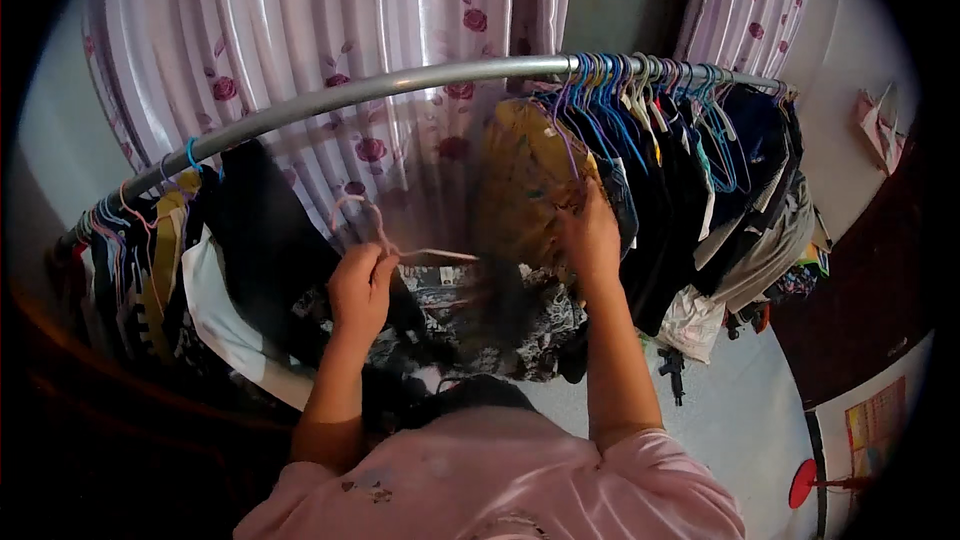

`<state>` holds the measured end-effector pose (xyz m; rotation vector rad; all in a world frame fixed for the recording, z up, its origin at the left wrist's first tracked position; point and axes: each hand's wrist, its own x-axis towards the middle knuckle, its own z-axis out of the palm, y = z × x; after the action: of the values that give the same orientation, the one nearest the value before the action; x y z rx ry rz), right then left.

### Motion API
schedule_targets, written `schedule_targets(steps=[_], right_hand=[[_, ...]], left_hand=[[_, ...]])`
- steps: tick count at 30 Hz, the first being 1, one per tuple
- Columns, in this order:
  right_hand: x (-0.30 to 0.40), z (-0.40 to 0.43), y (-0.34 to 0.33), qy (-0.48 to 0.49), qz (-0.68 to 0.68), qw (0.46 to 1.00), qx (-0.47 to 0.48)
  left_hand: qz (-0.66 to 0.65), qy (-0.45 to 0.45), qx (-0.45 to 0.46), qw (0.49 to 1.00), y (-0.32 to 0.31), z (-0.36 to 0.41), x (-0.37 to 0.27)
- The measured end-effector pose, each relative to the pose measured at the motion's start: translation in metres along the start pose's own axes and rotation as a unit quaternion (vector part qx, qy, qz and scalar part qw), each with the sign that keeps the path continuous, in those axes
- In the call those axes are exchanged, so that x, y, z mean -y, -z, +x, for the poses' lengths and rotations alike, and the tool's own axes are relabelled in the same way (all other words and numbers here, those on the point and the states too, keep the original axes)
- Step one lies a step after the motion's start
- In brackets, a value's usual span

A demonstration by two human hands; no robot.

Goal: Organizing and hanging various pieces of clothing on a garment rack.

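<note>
My left hand grips a pale pink clothes hanger just below its hook, off the rail. From that hanger hangs a black-and-white patterned garment, whose right part is blurred and dark. My right hand is raised at the edge of a mustard-brown patterned garment hanging on the rail. Its fingers are blurred against the cloth, so whether they hold it cannot be made out. A purple hanger shows just above that hand. The metal clothes rail runs across in front of me.
Many garments on blue and other hangers crowd the rail's right part. More clothes, including a black garment and a white one, hang at left. Rose-print curtains stand behind. A black toy gun lies on the pale floor.
</note>
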<state>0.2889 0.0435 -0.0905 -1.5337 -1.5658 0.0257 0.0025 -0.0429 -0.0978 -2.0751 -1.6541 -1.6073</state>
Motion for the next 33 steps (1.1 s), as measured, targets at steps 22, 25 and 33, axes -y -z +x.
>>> schedule_targets(steps=[22,25,33], right_hand=[[-0.122,-0.01,0.275,-0.017,-0.038,0.96,-0.276],[-0.168,0.013,0.317,0.011,-0.114,0.93,-0.35],[-0.278,0.144,0.326,-0.018,-0.378,0.895,-0.238]], left_hand=[[-0.037,0.008,0.014,0.999,-0.015,0.009,-0.001],[-0.002,0.041,-0.022,0.999,-0.015,0.007,-0.009],[0.042,0.046,-0.078,0.995,-0.024,-0.001,-0.043]])
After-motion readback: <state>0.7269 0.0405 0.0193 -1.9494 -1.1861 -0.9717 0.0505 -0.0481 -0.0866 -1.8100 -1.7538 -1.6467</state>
